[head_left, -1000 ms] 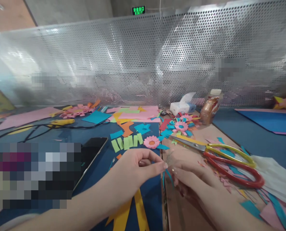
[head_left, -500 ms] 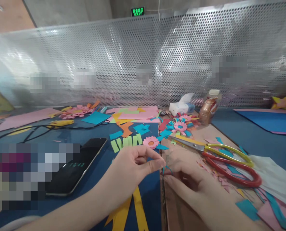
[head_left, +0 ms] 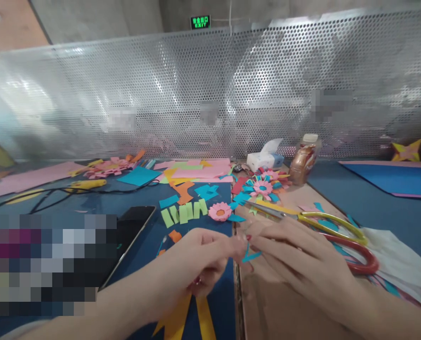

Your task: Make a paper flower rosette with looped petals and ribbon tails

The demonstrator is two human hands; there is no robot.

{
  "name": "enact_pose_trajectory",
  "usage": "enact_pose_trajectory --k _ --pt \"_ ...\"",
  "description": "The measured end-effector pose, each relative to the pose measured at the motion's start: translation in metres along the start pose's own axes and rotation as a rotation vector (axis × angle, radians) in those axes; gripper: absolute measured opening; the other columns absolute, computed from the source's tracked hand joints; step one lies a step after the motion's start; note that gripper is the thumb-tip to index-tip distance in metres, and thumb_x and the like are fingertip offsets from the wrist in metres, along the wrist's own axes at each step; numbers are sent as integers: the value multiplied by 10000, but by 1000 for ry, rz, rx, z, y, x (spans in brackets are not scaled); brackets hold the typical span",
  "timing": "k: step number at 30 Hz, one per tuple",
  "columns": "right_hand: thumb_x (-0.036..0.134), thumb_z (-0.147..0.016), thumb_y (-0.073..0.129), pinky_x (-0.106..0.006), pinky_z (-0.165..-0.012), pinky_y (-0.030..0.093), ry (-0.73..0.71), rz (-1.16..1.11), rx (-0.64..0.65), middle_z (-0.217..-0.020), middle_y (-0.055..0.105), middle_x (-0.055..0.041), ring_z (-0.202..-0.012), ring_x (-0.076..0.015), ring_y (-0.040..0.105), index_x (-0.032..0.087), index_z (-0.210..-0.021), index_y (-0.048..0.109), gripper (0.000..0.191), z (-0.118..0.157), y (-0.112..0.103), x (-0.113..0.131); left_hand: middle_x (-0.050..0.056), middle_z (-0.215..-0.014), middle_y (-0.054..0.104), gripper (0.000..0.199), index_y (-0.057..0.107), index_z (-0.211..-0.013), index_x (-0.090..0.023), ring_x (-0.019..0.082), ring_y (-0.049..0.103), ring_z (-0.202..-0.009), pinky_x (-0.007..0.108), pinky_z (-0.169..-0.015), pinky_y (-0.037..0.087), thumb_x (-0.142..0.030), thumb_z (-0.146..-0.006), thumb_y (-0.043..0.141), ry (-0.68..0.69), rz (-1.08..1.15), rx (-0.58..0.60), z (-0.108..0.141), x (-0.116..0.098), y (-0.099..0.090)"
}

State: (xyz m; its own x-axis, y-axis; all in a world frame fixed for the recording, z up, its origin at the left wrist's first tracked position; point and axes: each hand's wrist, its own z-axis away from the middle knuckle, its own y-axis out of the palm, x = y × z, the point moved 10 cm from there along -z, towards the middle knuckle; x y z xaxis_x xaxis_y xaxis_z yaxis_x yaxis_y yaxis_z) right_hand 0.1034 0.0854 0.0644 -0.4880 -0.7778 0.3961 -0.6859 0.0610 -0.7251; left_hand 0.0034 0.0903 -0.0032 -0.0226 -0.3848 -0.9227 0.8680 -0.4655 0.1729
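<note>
My left hand [head_left: 208,250] pinches 1 narrow blue strip [head_left: 252,258], bent into a V, between thumb and finger. The strip sits right at my fingertips, just past the right edge of the blue tabletop [head_left: 226,302], above the brown board [head_left: 267,314]. My right hand [head_left: 298,250] reaches over the strip's other end, fingers close together; I cannot tell whether they grip it. 1 pair of scissors [head_left: 329,222] lies partly behind that hand. Beyond my left hand, near the tabletop's right edge, I count 1 orange-centred pink flower [head_left: 220,212] and at least 5 green slips [head_left: 184,213]. 2 yellow strips [head_left: 206,321] lie below my left wrist. Toward the board's far edge stand 1 bottle [head_left: 304,160] and 1 tissue box [head_left: 263,162].
</note>
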Motion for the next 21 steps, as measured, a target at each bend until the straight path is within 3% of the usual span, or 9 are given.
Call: enact_pose_trajectory --k 5,9,11,14,17,21 --pt "228 -863 447 -256 -670 500 14 73 43 -827 637 0 -765 -153 581 315 -938 633 218 3 6 -4 -93 -436 306 204 571 -656 -148 32 190 -385 210 -384 108 -335 -665 653 29 -165 -38 2 -6 1" --pt "153 -854 428 -279 -717 480 -115 147 -27 -905 625 -18 -813 -153 569 291 -1044 589 284 -1 -1 14 -86 -479 391 151 569 -640 -151 29 236 -402 191 -391 157 -267 -638 666 54 -280 -127 1 -11 -7" --pt "127 -834 436 -281 -752 472 -101 128 -84 -983 602 -37 -866 -154 562 264 -1102 551 323 -3 -7 16 -71 -518 449 134 581 -644 -152 38 308 -440 181 -430 236 -271 -675 635 137 -343 -191 2 -20 -13" --pt "211 -840 457 -250 -649 490 177 -43 -116 -971 597 -41 -805 -147 575 248 -1043 566 234 -5 -9 -6 -37 -614 540 171 600 -670 -158 80 446 -571 194 -548 339 -324 -711 604 260 -420 -263 5 -32 -18" --pt "350 -823 489 -257 -613 492 469 -285 -70 -879 624 -30 -776 -164 586 241 -936 606 195 0 5 -25 -29 -653 578 160 602 -677 -165 102 502 -634 203 -605 377 -321 -712 603 274 -395 -272 5 -31 -19" --pt "384 -741 567 -283 -621 494 605 -392 -64 -825 647 -26 -793 -197 596 232 -836 632 191 5 15 -26 -26 -670 601 120 611 -669 -166 106 523 -663 201 -641 398 -277 -713 603 290 -345 -240 5 -30 -16"
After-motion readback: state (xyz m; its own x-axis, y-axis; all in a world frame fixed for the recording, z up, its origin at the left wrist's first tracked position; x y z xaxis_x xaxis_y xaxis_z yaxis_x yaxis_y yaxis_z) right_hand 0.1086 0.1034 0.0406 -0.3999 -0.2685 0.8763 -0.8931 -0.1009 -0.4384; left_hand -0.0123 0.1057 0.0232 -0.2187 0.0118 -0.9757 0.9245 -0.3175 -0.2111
